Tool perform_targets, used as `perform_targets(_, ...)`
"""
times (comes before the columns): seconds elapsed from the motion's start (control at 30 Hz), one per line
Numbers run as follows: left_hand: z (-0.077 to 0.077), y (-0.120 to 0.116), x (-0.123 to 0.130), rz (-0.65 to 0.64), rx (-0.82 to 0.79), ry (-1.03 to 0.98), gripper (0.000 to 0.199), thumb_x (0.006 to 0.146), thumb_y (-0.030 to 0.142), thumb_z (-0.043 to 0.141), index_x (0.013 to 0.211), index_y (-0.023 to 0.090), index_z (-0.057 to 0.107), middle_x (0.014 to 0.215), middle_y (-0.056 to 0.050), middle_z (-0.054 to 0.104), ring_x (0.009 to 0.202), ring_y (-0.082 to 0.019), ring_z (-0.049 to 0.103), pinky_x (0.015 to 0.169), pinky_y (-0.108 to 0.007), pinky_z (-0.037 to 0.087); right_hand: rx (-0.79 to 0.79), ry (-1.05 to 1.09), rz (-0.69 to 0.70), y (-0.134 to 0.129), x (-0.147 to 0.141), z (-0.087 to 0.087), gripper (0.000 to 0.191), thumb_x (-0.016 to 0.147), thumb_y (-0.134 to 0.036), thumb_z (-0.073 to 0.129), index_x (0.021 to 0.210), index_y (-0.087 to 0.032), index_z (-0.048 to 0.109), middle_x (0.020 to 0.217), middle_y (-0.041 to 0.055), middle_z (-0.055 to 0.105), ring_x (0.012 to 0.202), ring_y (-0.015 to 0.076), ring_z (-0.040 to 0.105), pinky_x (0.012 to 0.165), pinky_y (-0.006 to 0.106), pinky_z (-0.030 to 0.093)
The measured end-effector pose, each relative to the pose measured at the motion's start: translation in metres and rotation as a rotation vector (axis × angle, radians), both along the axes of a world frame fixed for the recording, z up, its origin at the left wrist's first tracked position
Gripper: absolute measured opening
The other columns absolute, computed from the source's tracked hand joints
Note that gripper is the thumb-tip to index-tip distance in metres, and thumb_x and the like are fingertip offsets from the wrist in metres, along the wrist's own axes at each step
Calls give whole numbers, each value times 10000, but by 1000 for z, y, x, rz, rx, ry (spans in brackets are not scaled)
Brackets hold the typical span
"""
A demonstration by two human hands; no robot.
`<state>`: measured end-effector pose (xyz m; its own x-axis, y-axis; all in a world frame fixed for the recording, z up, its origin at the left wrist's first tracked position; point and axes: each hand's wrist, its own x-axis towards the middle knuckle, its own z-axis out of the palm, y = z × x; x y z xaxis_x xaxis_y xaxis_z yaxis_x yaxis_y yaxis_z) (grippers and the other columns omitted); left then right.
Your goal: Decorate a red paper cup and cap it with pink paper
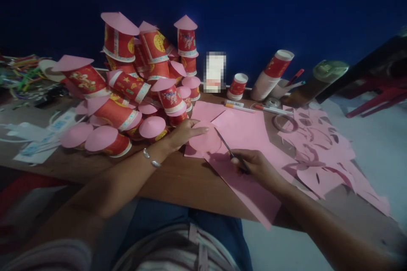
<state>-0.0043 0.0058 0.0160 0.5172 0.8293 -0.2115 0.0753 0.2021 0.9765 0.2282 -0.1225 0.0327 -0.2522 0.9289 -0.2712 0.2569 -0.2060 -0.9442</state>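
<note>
My left hand (pixel 187 132) pinches a round piece of pink paper (pixel 205 140) by its upper left edge. Closed around the handles of a pair of dark scissors (pixel 225 139), my right hand (pixel 251 164) is just right of that piece. The scissor blades point up and left and lie against the disc's right side; whether they are parted I cannot tell. Beneath the disc, larger pink sheets (pixel 246 131) spread over the brown table (pixel 165 182), and one strip hangs past the front edge.
Red paper cups with pink cone tops (pixel 119 38) are piled at the left. Cut pink scraps (pixel 321 144) cover the right side near a tape roll (pixel 285 123). Stacked cups (pixel 275 72), a single cup (pixel 238 87), a glue stick (pixel 234 104) and a lidded jar (pixel 329 76) stand or lie behind.
</note>
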Motion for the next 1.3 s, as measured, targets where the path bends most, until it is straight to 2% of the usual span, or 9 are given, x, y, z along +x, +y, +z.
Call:
perform_targets(0.1, -1, 0, 0, 14, 13, -2, 436, 662, 473, 866, 855, 105, 735, 747, -35, 685, 686, -140, 585, 643, -259, 422, -7, -11, 5, -1, 1, -2, 453, 863, -631, 642, 789, -186, 599, 610, -30, 515, 569, 105, 432, 521, 242, 338)
perform_targets(0.27, -3, 2, -1, -10, 67, 20, 390, 672, 452, 861, 787, 107, 719, 710, -19, 656, 655, -117, 532, 610, -242, 375, -23, 11, 11, -1, -1, -1, 424, 864, -601, 658, 822, -180, 626, 627, -30, 518, 564, 96, 419, 523, 238, 337)
perform_targets(0.57, 3, 0, 0, -20, 32, 10, 392, 623, 434, 887, 725, 110, 690, 659, -3, 621, 614, -103, 505, 580, -235, 363, 1, 9, 27, -1, -1, -2, 403, 896, -571, 635, 785, -185, 595, 618, -30, 526, 575, 99, 432, 544, 241, 336)
perform_targets(0.73, -2, 1, -1, 6, 60, 9, 390, 670, 453, 859, 758, 111, 694, 656, 5, 606, 606, -99, 496, 578, -232, 347, 6, 2, 15, -1, -1, -2, 426, 889, -592, 624, 758, -189, 585, 607, -25, 528, 570, 106, 438, 537, 246, 347)
perform_targets(0.97, -5, 3, -1, -53, 89, 33, 413, 680, 482, 851, 693, 119, 653, 632, 20, 551, 604, -93, 456, 568, -232, 312, -36, 27, 1, -1, -5, 2, 454, 841, -626, 663, 866, -173, 644, 618, -31, 523, 558, 99, 416, 519, 241, 335)
perform_targets(1.3, -4, 3, -1, -50, 104, 50, 414, 695, 500, 835, 689, 133, 644, 636, 14, 526, 612, -105, 448, 556, -243, 311, -20, -15, -12, -1, -4, 1, 459, 847, -638, 641, 800, -182, 631, 606, -23, 532, 570, 110, 451, 519, 242, 360)
